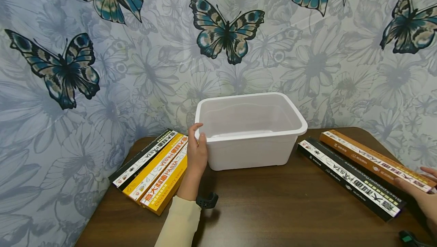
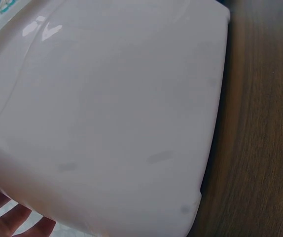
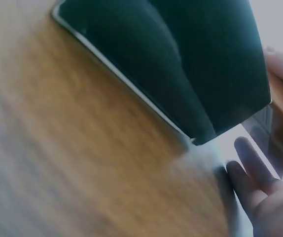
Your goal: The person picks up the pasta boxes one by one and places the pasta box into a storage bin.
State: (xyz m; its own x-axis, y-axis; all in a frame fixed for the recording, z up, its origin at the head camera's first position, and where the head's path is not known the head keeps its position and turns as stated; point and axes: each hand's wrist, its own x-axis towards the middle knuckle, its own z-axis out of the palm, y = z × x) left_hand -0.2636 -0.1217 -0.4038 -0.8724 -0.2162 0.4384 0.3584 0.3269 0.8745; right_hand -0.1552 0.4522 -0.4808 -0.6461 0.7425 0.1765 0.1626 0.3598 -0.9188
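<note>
A white plastic tub [image 1: 250, 152] stands at the back middle of the table. My left hand [image 1: 195, 158] grips its left front corner, thumb on the near side and fingers round the left wall. In the left wrist view the tub's wall [image 2: 122, 108] fills most of the picture, with fingers [image 2: 42, 228] at its lower left. At the right edge, my right hand [image 1: 423, 199] holds the near end of an orange pasta box [image 1: 372, 158], thumb on one side and fingers on the other. Beside it lies a black pasta box [image 1: 349, 178], its dark side large in the right wrist view.
Left of the tub, a black pasta box [image 1: 145, 158] and two yellow pasta boxes [image 1: 164, 186] lie side by side. A dark cable-like item [image 1: 409, 237] sits at the lower right of the brown table [image 1: 273, 209]. Behind is a butterfly-patterned backdrop [image 1: 153, 68].
</note>
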